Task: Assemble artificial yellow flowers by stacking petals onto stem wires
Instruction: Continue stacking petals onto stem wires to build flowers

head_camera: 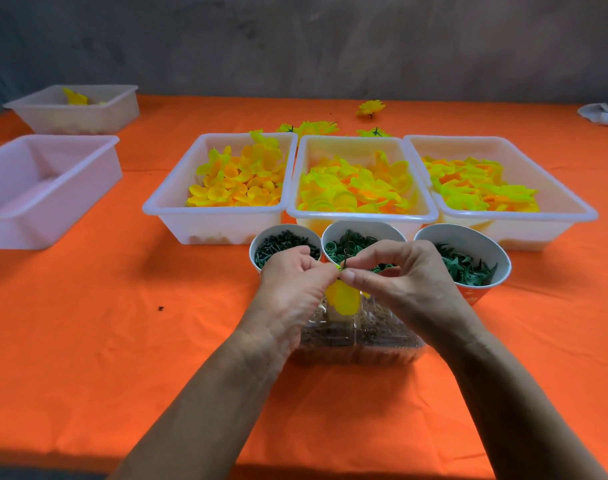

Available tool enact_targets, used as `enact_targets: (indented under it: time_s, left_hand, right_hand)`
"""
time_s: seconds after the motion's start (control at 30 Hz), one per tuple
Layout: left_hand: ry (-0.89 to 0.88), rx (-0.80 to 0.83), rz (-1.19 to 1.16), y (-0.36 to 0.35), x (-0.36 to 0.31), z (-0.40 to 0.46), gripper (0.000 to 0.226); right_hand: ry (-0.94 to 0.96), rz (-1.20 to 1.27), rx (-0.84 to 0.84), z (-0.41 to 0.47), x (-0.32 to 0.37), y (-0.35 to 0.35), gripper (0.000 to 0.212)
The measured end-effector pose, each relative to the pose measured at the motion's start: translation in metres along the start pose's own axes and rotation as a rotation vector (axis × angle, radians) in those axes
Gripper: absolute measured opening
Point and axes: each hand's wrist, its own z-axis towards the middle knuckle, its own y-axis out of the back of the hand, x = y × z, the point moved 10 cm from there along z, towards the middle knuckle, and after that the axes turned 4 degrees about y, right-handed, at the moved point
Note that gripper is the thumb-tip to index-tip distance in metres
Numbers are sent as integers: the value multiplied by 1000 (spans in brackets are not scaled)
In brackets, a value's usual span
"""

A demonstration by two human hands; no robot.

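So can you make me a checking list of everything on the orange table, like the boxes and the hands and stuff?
Surface: orange cloth covers the table, with a dark speck on it.
Job's things: three white tubs hold yellow petals; three cups hold green parts; a yellow petal sits on a stem wire.
Clutter: an empty tub at the left, a farther tub with a few yellow pieces, finished flowers behind the tubs, a clear tray under the hands.
Grippers: left hand and right hand both pinch the stem wire.
Cables: nothing seen.
Surroundings: grey wall; a white thing at the far right edge.
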Motion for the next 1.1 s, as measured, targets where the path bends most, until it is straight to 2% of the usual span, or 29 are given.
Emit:
enact_targets:
  time_s: [0.13, 0.23, 0.33, 0.47, 0.63, 0.73, 0.9, 1.0, 1.1]
  left_hand:
    - [-17, -51, 74, 3, -1, -2, 29]
    - [-82, -86, 148, 9, -6, -5, 21]
    - [-212, -90, 93, 15, -16, -11, 4]
    - [-401, -97, 198, 14, -36, -19, 10]
    - [-434, -71, 233, 13, -33, -17, 10]
    - [-456, -79, 249, 13, -32, -16, 3]
    - [-504, -31, 290, 10, -33, -15, 4]
    - [-490, -7, 302, 10, -35, -13, 3]
    - [-468, 26, 279, 12, -36, -8, 6]
  right_hand:
    - [-5, -25, -9, 0, -3, 0, 11]
    - [-25, -15, -1, -1, -7, 2, 11]
    - [-15, 26, -35, -3, -6, 9, 12]
    - [74, -26, -5, 0, 4, 3, 9]
    - [126, -22, -20, 0, 7, 2, 8]
    - [183, -179, -24, 3, 11, 4, 19]
    - [215, -307, -12, 3, 15, 2, 11]
    - [167, -235, 28, 4, 14, 1, 15]
    - [40, -40, 82, 6, 4, 3, 8]
